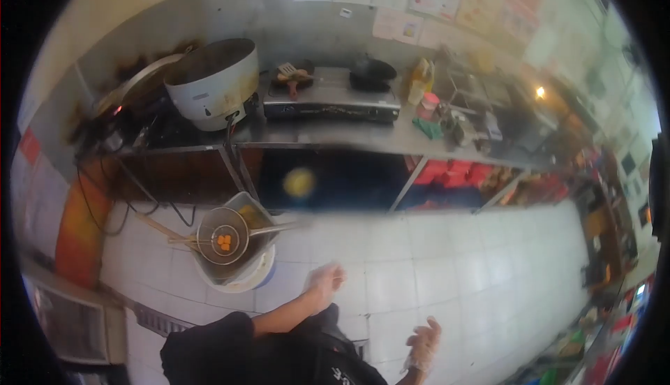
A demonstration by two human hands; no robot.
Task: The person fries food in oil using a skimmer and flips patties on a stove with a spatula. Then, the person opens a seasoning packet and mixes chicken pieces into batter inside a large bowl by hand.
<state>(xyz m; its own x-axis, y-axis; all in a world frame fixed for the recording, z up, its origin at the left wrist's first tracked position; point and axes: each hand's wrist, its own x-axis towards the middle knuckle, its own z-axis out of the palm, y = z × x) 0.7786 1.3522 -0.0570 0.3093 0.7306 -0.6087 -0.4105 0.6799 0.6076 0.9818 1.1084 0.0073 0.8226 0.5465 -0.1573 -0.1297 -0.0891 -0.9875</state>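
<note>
From my seat behind the head camera, I read the strainer (222,221) as lying ahead and to the left of both hands, and the line that matters is its long axis: the metal handle (276,228) runs out from the mesh bowl to the right, roughly crosswise to me, with its far end blurring away. The left hand (326,284) is plainly the nearer one, near that end but apart from it, a little to its right and closer to the body. I see nothing in it, though its fingers are too smeared for me to tell how far they are spread. The right hand (423,346) hangs farther off to the right, fingers loosely parted and holding nothing I can make out; the two hands are well apart, with the tiled floor (419,266) showing between them. The strainer sits across a metal container (259,252) above a white bucket (241,284), and small orange pieces (224,242) lie in its bowl. Beyond the handle, toward the counter (314,134), I have a blurred yellow thing (300,182) that I cannot identify.
</note>
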